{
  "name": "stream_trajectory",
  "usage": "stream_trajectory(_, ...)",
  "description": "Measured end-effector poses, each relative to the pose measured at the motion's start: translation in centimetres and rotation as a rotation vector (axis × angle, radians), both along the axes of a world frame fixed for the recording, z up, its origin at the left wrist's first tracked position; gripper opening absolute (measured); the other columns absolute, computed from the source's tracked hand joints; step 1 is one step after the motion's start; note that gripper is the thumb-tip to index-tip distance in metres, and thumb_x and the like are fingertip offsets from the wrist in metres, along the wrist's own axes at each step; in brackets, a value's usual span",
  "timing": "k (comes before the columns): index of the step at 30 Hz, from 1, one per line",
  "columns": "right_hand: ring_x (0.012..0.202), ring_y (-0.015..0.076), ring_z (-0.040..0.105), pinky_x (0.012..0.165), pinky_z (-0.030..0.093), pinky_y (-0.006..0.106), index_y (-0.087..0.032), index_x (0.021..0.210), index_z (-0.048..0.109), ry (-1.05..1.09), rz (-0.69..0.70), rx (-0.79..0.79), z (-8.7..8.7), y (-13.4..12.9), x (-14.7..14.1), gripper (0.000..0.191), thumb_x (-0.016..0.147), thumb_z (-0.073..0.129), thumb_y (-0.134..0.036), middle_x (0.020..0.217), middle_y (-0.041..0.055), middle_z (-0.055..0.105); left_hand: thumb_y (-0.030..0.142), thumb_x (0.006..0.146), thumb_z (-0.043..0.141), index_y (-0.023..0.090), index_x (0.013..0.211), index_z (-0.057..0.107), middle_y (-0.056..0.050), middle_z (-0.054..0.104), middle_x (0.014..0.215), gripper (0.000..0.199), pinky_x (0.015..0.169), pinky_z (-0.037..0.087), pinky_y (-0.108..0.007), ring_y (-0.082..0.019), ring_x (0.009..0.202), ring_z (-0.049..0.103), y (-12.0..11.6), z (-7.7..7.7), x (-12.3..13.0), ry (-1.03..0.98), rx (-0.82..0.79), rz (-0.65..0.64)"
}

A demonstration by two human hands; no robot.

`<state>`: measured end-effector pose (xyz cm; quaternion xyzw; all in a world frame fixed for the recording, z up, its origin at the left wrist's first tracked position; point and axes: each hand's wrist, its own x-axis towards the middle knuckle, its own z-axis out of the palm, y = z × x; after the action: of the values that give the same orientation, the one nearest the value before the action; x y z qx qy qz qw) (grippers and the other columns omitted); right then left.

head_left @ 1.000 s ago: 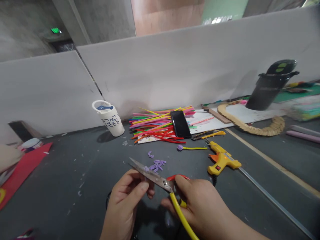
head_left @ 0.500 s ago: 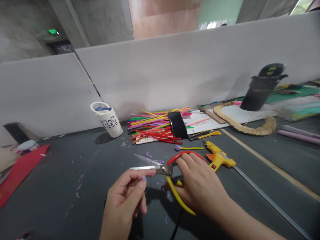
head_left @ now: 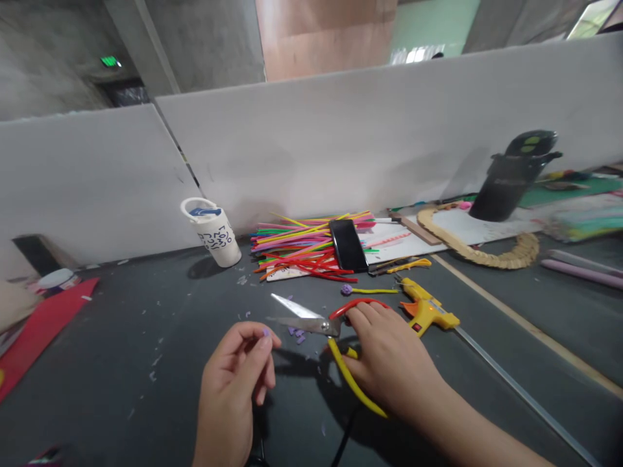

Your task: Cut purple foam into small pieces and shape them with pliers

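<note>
My right hand (head_left: 389, 347) is wrapped round the scissors (head_left: 311, 323), which have one red and one yellow handle. Their blades stand apart and point left. Just left of the blade tips, my left hand (head_left: 236, 376) pinches a tiny purple piece (head_left: 265, 332) between thumb and forefinger; what it is made of is hard to make out. Small purple scraps (head_left: 296, 335) lie on the dark table under the blades. Beyond the scissors lies a yellow stem with a purple ball (head_left: 346, 290) at its end.
A yellow glue gun (head_left: 428, 308) with a long clear glue stick lies right of my right hand. Colourful pipe cleaners (head_left: 296, 243) and a black phone (head_left: 349, 245) are behind. A white cup (head_left: 217, 240), black tumbler (head_left: 509, 178) and red sheet (head_left: 53, 324) stand or lie around.
My left hand has drawn down and left, away from the blades, still pinching the purple piece. The scissors have opened a little wider and shifted slightly right.
</note>
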<state>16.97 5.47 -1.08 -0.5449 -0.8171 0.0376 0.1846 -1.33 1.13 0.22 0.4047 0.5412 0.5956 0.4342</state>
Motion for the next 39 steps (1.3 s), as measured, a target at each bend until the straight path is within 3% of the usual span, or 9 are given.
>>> stream_trajectory(3, 0.066, 0.0190, 0.051, 0.060, 0.040, 0.030, -0.018, 0.077, 0.052, 0.305, -0.047, -0.264, 0.5, -0.1, 0.0, 0.014, 0.078, 0.050, -0.032, 0.072, 0.0035, 0.056, 0.030, 0.074, 0.062, 0.018, 0.071, 0.061, 0.002, 0.058, 0.063, 0.013, 0.035, 0.031, -0.016, -0.006, 0.041, 0.043, -0.4, 0.0, 0.6, 0.063, -0.061, -0.027)
stream_trajectory(6, 0.057, 0.0122, 0.045, 0.053, 0.037, 0.023, -0.019, 0.071, 0.046, 0.705, 0.127, -0.544, 1.2, -0.7, -0.1, 0.007, 0.076, 0.045, -0.024, 0.062, -0.0032, 0.047, 0.030, 0.073, 0.061, 0.019, 0.068, 0.060, 0.002, 0.056, 0.060, 0.012, 0.039, 0.035, -0.019, -0.009, 0.043, 0.045, -0.6, -0.2, 1.3, 0.225, -0.071, -0.098)
stream_trajectory(8, 0.056, 0.0102, 0.043, 0.053, 0.037, 0.021, -0.019, 0.070, 0.046, 0.868, 0.246, -0.623, 1.6, -1.2, -0.3, 0.007, 0.076, 0.045, -0.023, 0.063, -0.0044, 0.044, 0.026, 0.074, 0.060, 0.020, 0.065, 0.059, 0.001, 0.055, 0.060, 0.011, 0.044, 0.038, -0.021, -0.012, 0.048, 0.048, -0.8, -0.4, 1.8, 0.372, 0.008, -0.144)
stream_trajectory(14, 0.055, 0.0084, 0.036, 0.051, 0.032, 0.019, -0.019, 0.065, 0.043, 0.881, 0.274, -0.602, 1.6, -2.0, -0.9, 0.008, 0.068, 0.048, -0.013, 0.059, -0.0065, 0.040, 0.016, 0.076, 0.055, 0.022, 0.065, 0.059, 0.003, 0.054, 0.057, 0.013, 0.048, 0.037, -0.022, -0.013, 0.049, 0.049, -1.2, -1.2, 2.8, 0.641, 0.241, -0.182)
stream_trajectory(25, 0.054, 0.0081, 0.036, 0.049, 0.031, 0.018, -0.018, 0.062, 0.044, 0.836, 0.246, -0.600, 0.7, -1.6, -0.8, 0.006, 0.065, 0.046, -0.013, 0.056, -0.0067, 0.040, 0.014, 0.077, 0.049, 0.020, 0.065, 0.054, 0.003, 0.053, 0.058, 0.014, 0.045, 0.038, -0.020, -0.011, 0.047, 0.049, -1.2, -1.5, 2.4, 0.830, 0.284, -0.303)
stream_trajectory(29, 0.054, 0.0082, 0.037, 0.050, 0.032, 0.018, -0.019, 0.063, 0.044, 0.808, 0.263, -0.583, 0.7, -1.6, -0.7, 0.008, 0.067, 0.045, -0.012, 0.057, -0.0066, 0.041, 0.015, 0.074, 0.053, 0.019, 0.063, 0.058, 0.001, 0.057, 0.059, 0.013, 0.048, 0.041, -0.021, -0.012, 0.051, 0.052, -1.1, -1.3, 2.4, 0.684, 0.163, -0.341)
stream_trajectory(32, 0.056, 0.0084, 0.040, 0.052, 0.034, 0.018, -0.018, 0.065, 0.046, 0.768, 0.329, -0.582, 0.8, -1.4, -0.3, 0.008, 0.071, 0.046, -0.012, 0.059, -0.0060, 0.045, 0.023, 0.074, 0.057, 0.018, 0.070, 0.063, 0.001, 0.058, 0.058, 0.010, 0.044, 0.040, -0.019, -0.011, 0.049, 0.052, -0.8, -1.1, 2.1, 0.364, -0.089, -0.385)
stream_trajectory(35, 0.058, 0.0086, 0.045, 0.054, 0.036, 0.018, -0.018, 0.070, 0.048, 0.748, 0.419, -0.629, 1.0, -1.1, 0.1, 0.008, 0.077, 0.046, -0.014, 0.063, -0.0050, 0.050, 0.031, 0.075, 0.059, 0.014, 0.071, 0.064, 0.001, 0.056, 0.051, 0.018, 0.033, 0.031, -0.014, -0.007, 0.038, 0.045, -0.4, -1.1, 1.9, 0.024, -0.326, -0.461)
stream_trajectory(39, 0.059, 0.0088, 0.045, 0.054, 0.036, 0.018, -0.018, 0.073, 0.048, 0.707, 0.458, -0.615, 1.2, -1.0, 0.5, 0.007, 0.079, 0.049, -0.019, 0.065, -0.0051, 0.048, 0.027, 0.070, 0.067, 0.011, 0.074, 0.065, -0.003, 0.064, 0.060, 0.017, 0.030, 0.029, -0.011, -0.004, 0.036, 0.047, -0.2, -1.3, 1.9, -0.157, -0.431, -0.512)
